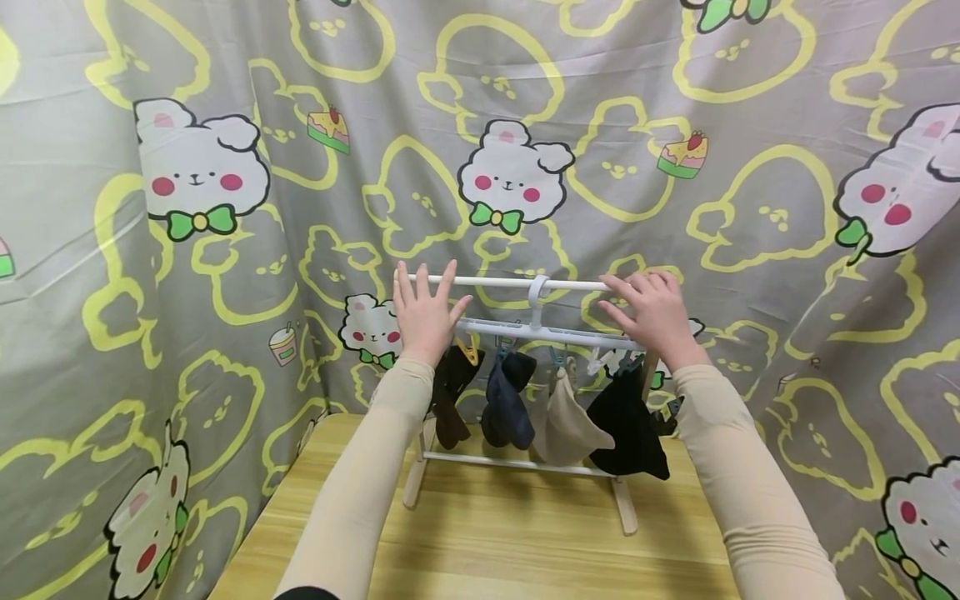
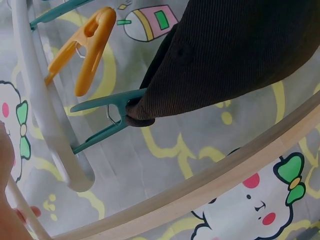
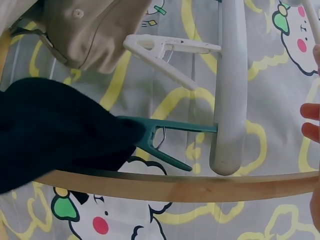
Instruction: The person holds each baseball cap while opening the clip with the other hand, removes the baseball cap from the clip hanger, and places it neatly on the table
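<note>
Lying at one end of the rod [image 1: 495, 282], the left hand [image 1: 425, 319] has fingers spread wide; the right hand [image 1: 658, 315], fingers extended, lies at the other. Between them the hanger [image 1: 555, 333] hooks over the rod, hats [image 1: 570, 427] clipped beneath.

The hanger [image 1: 555, 333] looks like smooth plastic with a soft sheen, and the orange clip [image 2: 95, 50], teal clip [image 3: 165, 130] and white clip [image 3: 165, 55] are plastic too, with shiny metal wire springs. The brown hat [image 2: 235, 55] is matt, finely ribbed cloth like corduroy; the black hat [image 1: 626, 429] and beige hat [image 1: 570, 421] are matt cloth. The rack's side piece [image 3: 200, 189] is smooth pale wood, its top bar [image 1: 495, 282] smooth and white. The bench [image 1: 495, 550] shows satiny wood grain; the curtain [image 1: 420, 100] is creased, faintly glossy printed cloth.
</note>
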`<action>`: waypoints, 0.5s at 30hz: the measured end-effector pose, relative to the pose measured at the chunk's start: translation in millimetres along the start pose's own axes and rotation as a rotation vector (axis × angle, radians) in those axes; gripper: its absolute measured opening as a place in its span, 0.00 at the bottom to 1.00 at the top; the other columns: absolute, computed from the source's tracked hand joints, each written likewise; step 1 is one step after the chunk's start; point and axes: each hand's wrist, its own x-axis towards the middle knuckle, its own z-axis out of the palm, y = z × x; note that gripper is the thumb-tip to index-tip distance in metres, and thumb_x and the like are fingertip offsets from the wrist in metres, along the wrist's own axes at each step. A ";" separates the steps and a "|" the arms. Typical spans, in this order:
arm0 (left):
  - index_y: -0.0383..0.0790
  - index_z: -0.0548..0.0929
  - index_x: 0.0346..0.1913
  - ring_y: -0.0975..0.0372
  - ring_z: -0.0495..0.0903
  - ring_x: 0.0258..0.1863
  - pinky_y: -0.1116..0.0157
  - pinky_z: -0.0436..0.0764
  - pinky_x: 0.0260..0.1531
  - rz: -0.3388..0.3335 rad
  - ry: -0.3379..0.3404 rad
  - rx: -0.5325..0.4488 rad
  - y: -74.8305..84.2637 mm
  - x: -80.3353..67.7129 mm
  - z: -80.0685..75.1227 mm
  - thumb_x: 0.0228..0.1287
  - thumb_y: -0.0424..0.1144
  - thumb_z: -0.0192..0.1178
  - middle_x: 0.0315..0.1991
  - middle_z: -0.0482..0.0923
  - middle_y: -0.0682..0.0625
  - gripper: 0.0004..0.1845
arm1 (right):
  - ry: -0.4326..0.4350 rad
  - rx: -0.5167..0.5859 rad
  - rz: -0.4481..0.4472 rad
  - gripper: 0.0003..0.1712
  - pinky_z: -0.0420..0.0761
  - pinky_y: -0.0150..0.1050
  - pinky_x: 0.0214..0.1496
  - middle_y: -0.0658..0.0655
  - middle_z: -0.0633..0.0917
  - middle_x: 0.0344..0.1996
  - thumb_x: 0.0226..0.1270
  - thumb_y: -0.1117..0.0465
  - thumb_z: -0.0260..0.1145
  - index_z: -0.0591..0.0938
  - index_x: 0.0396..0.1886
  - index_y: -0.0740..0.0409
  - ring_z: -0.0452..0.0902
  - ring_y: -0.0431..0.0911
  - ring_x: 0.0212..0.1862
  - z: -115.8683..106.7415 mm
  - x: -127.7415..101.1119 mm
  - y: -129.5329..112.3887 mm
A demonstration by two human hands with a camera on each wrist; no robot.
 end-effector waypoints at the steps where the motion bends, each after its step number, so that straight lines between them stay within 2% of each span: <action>1: 0.66 0.52 0.76 0.38 0.40 0.77 0.44 0.47 0.76 0.001 0.001 0.002 0.2 0.0 -0.1 0.68 0.68 0.44 0.73 0.58 0.37 0.36 | 0.003 0.002 0.001 0.28 0.67 0.57 0.59 0.59 0.82 0.34 0.58 0.47 0.69 0.80 0.59 0.46 0.76 0.59 0.42 0.2 0.1 0.1; 3: 0.66 0.52 0.76 0.38 0.40 0.77 0.44 0.46 0.76 -0.001 -0.001 0.001 0.4 0.2 -0.2 0.68 0.68 0.44 0.73 0.58 0.37 0.36 | 0.003 0.005 0.009 0.28 0.67 0.56 0.59 0.59 0.82 0.34 0.58 0.46 0.69 0.80 0.59 0.46 0.76 0.59 0.42 0.5 0.1 -0.1; 7: 0.66 0.52 0.76 0.38 0.39 0.77 0.44 0.45 0.76 -0.003 -0.003 -0.012 0.6 0.2 -0.6 0.67 0.67 0.46 0.73 0.57 0.38 0.36 | -0.010 0.008 0.030 0.30 0.65 0.57 0.61 0.60 0.82 0.35 0.67 0.35 0.57 0.80 0.59 0.46 0.75 0.59 0.43 -1.1 -0.1 -2.9; 10: 0.66 0.54 0.76 0.38 0.40 0.77 0.44 0.46 0.76 0.001 0.015 -0.021 0.3 -0.2 0.3 0.67 0.67 0.48 0.73 0.58 0.38 0.36 | -0.037 0.012 0.051 0.32 0.64 0.57 0.62 0.60 0.82 0.36 0.70 0.33 0.52 0.79 0.60 0.46 0.74 0.59 0.44 -2.9 -0.5 -5.3; 15: 0.66 0.54 0.76 0.37 0.44 0.76 0.44 0.47 0.76 0.012 0.043 -0.019 -0.5 -1.5 0.6 0.67 0.67 0.48 0.73 0.59 0.37 0.37 | -0.098 0.017 0.086 0.29 0.63 0.56 0.64 0.60 0.80 0.38 0.62 0.45 0.67 0.78 0.62 0.45 0.71 0.60 0.46 -4.5 -1.3 -7.9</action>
